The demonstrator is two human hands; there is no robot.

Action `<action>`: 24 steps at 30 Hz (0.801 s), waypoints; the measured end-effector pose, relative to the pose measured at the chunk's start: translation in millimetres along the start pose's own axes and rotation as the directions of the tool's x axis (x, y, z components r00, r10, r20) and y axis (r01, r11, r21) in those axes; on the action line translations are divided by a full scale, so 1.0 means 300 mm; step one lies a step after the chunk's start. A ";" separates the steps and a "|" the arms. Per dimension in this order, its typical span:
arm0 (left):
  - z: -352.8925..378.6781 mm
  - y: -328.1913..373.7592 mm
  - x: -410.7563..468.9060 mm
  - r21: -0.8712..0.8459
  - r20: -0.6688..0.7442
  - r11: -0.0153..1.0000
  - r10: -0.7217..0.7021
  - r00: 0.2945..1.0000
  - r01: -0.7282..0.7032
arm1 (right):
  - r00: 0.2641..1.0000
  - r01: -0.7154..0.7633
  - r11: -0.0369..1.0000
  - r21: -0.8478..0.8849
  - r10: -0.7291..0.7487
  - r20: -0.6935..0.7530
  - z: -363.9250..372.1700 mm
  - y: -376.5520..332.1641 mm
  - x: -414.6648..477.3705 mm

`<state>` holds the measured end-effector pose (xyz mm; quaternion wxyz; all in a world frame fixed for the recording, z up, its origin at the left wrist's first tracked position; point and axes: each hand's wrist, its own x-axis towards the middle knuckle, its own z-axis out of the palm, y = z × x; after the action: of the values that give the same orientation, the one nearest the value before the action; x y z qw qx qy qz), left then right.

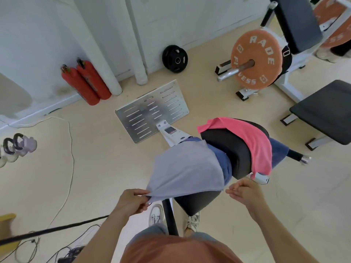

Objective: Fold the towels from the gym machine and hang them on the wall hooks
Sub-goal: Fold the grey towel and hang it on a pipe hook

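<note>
A light grey towel (182, 168) lies draped over the black padded seat (228, 149) of the gym machine. My left hand (131, 202) pinches the towel's near left corner and pulls it taut. My right hand (245, 192) hovers by the towel's near right corner with fingers loosely curled, holding nothing. A dark blue towel (224, 164) lies under the grey one and pokes out on the far right side. A pink towel (254, 141) hangs across the upper pad. No wall hooks are in view.
The machine's perforated metal footplate (152, 111) stands ahead. Two red fire extinguishers (85, 82) lean on the wall at left. A barbell with an orange plate (256, 57) and a black bench (326, 112) stand at right. Cables (70, 149) trail on the floor at left.
</note>
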<state>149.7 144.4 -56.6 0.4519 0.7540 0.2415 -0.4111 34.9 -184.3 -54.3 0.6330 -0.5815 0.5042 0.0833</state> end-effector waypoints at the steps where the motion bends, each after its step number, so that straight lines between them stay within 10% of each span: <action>1: -0.005 0.000 0.005 0.013 0.003 1.000 0.006 1.000 -0.006 | 0.999 -0.037 0.999 0.012 0.037 -0.006 0.000 -0.007 0.007; 7: -0.008 0.019 0.013 -0.003 0.030 1.000 0.029 0.999 -0.029 | 0.967 -0.233 0.972 -0.042 0.236 0.095 0.064 0.000 0.038; 24: 0.017 -0.054 0.032 -0.215 -0.149 0.976 0.001 0.989 -0.033 | 0.902 -0.429 0.742 0.515 0.384 0.198 0.132 0.020 0.091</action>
<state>141.0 147.6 -73.5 0.5157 0.7306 0.3114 -0.3214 65.2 -163.0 -85.6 0.7580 -0.2485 0.5956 0.0950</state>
